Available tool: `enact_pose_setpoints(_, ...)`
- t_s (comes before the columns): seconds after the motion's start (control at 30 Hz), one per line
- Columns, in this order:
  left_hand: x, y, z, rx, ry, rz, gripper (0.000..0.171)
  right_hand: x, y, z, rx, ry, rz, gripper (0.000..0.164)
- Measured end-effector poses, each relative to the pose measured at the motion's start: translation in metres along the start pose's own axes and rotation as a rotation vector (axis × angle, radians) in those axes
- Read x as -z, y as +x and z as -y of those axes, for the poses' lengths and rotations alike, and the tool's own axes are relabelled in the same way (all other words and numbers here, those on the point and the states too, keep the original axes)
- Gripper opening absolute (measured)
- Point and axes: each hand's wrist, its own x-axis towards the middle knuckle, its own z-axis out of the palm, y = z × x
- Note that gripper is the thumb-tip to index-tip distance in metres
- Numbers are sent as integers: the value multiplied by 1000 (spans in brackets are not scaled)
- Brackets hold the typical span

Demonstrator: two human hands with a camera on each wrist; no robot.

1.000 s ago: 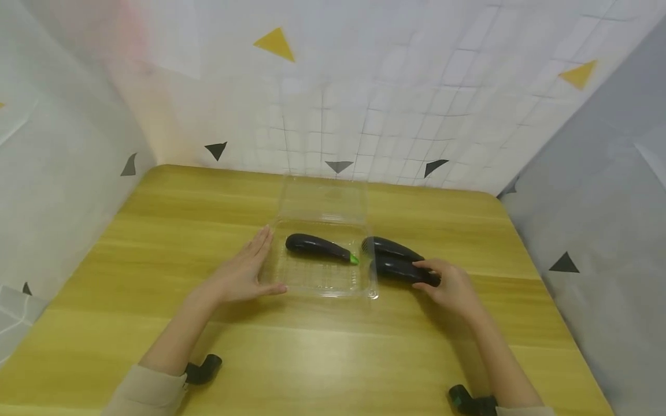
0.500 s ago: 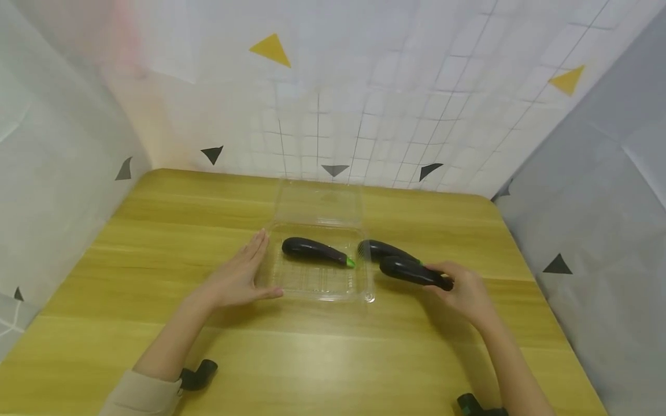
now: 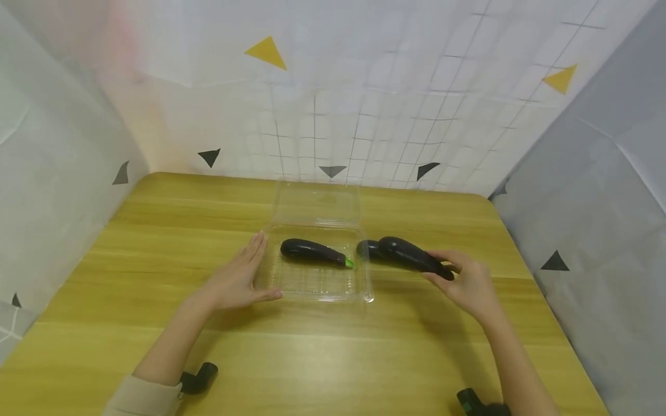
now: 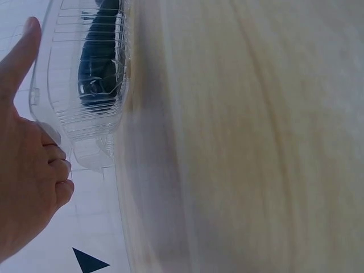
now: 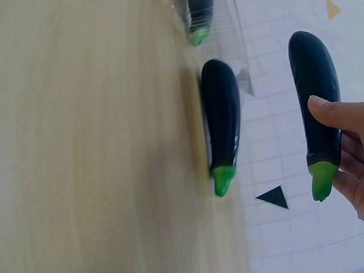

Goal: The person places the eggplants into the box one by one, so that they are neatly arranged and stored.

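A clear plastic clamshell box (image 3: 317, 297) lies with its lid (image 3: 316, 205) folded back. Inside it is one dark purple eggplant (image 3: 311, 252) with a green stem. My left hand (image 3: 234, 283) rests against the box's left side, its fingers straight and thumb at the front corner. My right hand (image 3: 470, 283) grips a second eggplant (image 5: 315, 74) near its stem end, thumb on one side and fingers on the other; the right wrist view shows it raised above the table. A third eggplant (image 5: 220, 114) lies on the table right of the box, partly hidden in the head view.
The wooden table (image 3: 312, 358) ends at a white back wall (image 3: 333, 115) with grid lines and triangle markers. Grey-white side walls (image 3: 598, 231) stand left and right. Dark wrist mounts (image 3: 200, 378) show below the forearms.
My right hand has lifted the second eggplant off the table and raised it; it now overlaps the third eggplant from the head view. The left hand stays at the box.
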Motion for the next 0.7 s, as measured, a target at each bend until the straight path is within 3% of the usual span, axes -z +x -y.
enact_pose_setpoints(0.23, 0, 0, 0, -2, -12, 3, 119, 2, 6, 11, 6, -10, -14, 42)
enact_pose_setpoints(0.7, -2, 0, 1, -7, -15, -13, 116, -8, 15, 19, 130, -8, -89, 46)
